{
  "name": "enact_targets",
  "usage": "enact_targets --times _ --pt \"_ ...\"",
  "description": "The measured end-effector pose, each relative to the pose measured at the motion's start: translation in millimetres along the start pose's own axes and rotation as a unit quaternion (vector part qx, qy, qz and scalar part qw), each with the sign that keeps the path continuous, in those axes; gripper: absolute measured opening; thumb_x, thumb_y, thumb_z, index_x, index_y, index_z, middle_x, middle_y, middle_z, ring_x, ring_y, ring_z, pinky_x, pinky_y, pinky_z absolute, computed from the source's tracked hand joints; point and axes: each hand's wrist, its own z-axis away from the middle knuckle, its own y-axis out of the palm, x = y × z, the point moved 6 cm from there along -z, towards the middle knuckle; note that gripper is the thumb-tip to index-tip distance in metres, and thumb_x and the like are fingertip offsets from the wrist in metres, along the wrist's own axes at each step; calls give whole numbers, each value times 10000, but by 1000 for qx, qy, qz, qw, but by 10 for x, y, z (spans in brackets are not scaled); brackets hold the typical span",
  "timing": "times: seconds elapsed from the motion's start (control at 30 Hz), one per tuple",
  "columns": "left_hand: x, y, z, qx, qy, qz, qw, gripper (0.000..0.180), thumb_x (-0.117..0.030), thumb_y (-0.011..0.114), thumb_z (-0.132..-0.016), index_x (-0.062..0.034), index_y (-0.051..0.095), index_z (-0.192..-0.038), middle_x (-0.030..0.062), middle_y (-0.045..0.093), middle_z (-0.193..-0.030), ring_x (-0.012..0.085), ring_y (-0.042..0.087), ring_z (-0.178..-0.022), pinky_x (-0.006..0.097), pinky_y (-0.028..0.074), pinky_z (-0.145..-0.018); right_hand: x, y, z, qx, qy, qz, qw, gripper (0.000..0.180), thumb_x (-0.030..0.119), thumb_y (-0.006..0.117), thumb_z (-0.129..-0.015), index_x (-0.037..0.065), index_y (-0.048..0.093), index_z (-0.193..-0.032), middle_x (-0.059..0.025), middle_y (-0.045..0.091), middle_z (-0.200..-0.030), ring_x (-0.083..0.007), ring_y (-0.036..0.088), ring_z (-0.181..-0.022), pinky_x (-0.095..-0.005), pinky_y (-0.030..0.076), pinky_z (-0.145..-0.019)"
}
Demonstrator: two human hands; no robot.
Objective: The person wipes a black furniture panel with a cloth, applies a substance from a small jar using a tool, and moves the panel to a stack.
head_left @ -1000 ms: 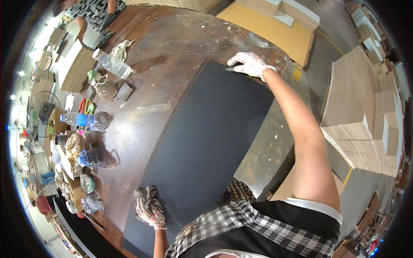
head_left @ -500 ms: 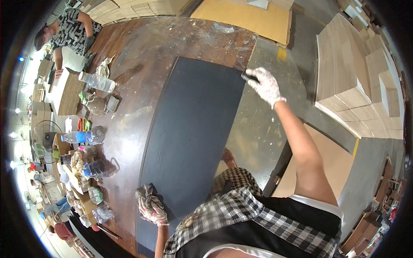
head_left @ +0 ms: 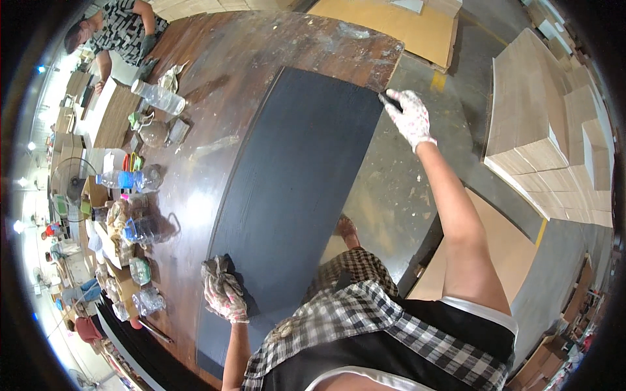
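Observation:
A long dark grey-black panel (head_left: 293, 176) lies flat on the brown worktable (head_left: 202, 65), its right edge along the table's side. My right hand (head_left: 412, 120), in a white glove with pink spots, is stretched out to the panel's far right corner. Its fingers are closed on a small black block (head_left: 390, 101), mostly hidden in the grip, against the corner. My left hand (head_left: 226, 296), in a similar stained glove, rests at the panel's near left edge. It is closed round a crumpled grey rag (head_left: 216, 266), hard to tell from the glove's dirty fingers.
Along the table's left side stand a clear bottle (head_left: 158, 98), a blue-labelled bottle (head_left: 120, 180), scissors (head_left: 134, 161) and crumpled plastic. A co-worker (head_left: 124, 32) in dark gloves works at the far left. Stacked cardboard (head_left: 528, 124) stands on the floor to the right.
The whole view has shifted a little. My right hand stays at the far right corner with the black block, its wrist slightly turned. My left hand keeps to the near left edge.

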Motion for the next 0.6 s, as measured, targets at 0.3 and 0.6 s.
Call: enact_targets --times 0.3,0.6 --pt "133 -15 85 29 -36 -24 999 425 -279 467 -934 -44 550 -1278 153 545 -1328 353 474 -1246 464 328 -1072 1520 -14 1872 139 -127 -64 980 332 311 628 -870 160 651 -1165 -105 603 -1080 -277 606 -983 -425 490 -902" --pt "575 -189 485 50 -15 -25 998 508 -180 576 -837 -39 494 -1318 162 497 -1350 372 419 -1272 463 296 -1092 1860 -28 2073 120 -26 -96 988 244 169 695 -813 121 659 -1049 -104 593 -893 -286 593 -841 -382 493 -769"
